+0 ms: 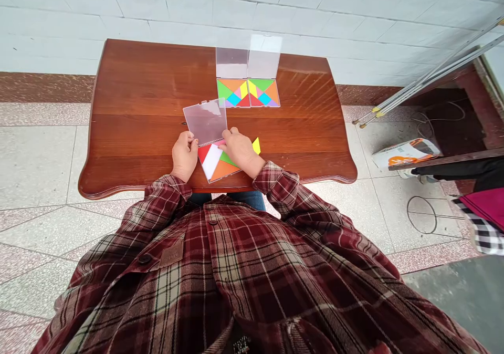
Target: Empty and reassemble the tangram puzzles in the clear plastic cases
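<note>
From my remote station, the head camera looked down on a polished wooden worktop (134,133) set against a tiled wall (252,7). The near tangram case (218,164) sat askew close to the worktop's front edge, between the wearer's two hands, with its clear lid (205,122) hinged open and standing up toward the far side. Red, white, green and orange pieces showed in its tray, partly hidden by the hands.

The left grip (184,156) was closed, its fingers curled around the case's left edge near the hinge. The right grip (241,152) lay over the tray by the hinge with its fingertips (226,137) pressed down. A pink piece showed just beneath them, but I could not tell whether that grip had hold of anything.

A yellow tangram piece (256,145) lay flat on the wood, just beside the right grip and outside the case. Further back, two more tangram cases (248,92) stood side by side, their trays filled with coloured pieces and their clear lids opened toward the wall.

The wearer's plaid flannel shirt (212,270) filled the bottom of the view. Off to the right, a printed carton (405,153) lay on the tiled floor (35,165) below some long metal poles (429,75).
</note>
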`<state>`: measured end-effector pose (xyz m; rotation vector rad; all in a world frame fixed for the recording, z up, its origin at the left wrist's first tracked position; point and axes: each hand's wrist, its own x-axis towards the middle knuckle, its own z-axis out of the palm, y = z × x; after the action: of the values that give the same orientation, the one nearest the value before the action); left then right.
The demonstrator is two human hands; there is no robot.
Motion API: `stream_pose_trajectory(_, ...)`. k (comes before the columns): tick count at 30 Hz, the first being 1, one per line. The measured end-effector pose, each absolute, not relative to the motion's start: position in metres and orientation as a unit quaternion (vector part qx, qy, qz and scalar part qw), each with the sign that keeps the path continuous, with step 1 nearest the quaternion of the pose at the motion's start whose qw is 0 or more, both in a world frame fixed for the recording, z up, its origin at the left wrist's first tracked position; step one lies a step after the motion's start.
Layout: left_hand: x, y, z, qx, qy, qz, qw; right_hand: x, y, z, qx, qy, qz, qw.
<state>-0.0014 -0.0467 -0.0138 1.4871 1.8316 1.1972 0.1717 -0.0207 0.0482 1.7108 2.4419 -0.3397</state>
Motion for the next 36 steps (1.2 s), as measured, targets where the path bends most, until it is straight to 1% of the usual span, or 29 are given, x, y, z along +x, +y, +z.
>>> stream_pose_trajectory(7, -0.002, -0.047, -0.014, 0.549, 0.667, 0.441, 0.243, 0.166, -0.024, 0.050, 0.555, 0.823, -0.069, 0.098)
stream_pose_trajectory(13, -0.003, -0.046, -0.019, 0.552, 0.665, 0.442, 0.239, 0.174, -0.017, 0.045, 0.543, 0.833, -0.069, 0.075)
stream_pose_trajectory(16, -0.003, -0.045, -0.020, 0.550, 0.666, 0.441, 0.242, 0.185, -0.011, 0.049, 0.562, 0.822, -0.097, 0.011)
stream_pose_trajectory(22, -0.003, -0.045, -0.017, 0.547, 0.669, 0.440, 0.243, 0.243, -0.002, 0.055, 0.600, 0.753, -0.204, -0.178)
stream_pose_trajectory(24, -0.003, -0.046, -0.017, 0.551, 0.668, 0.438, 0.239, 0.268, -0.002, 0.051, 0.624, 0.716, -0.233, -0.208)
stream_pose_trajectory(27, -0.005, -0.045, -0.019, 0.551, 0.670, 0.439, 0.234, 0.298, -0.007, 0.040, 0.663, 0.668, -0.263, -0.211)
stream_pose_trajectory(31, -0.007, -0.042, -0.026, 0.550, 0.667, 0.444, 0.236, 0.312, -0.017, 0.023, 0.695, 0.620, -0.319, -0.175)
stream_pose_trajectory(36, -0.009, -0.041, -0.027, 0.555, 0.663, 0.448, 0.227, 0.305, -0.018, 0.012, 0.698, 0.624, -0.309, -0.167)
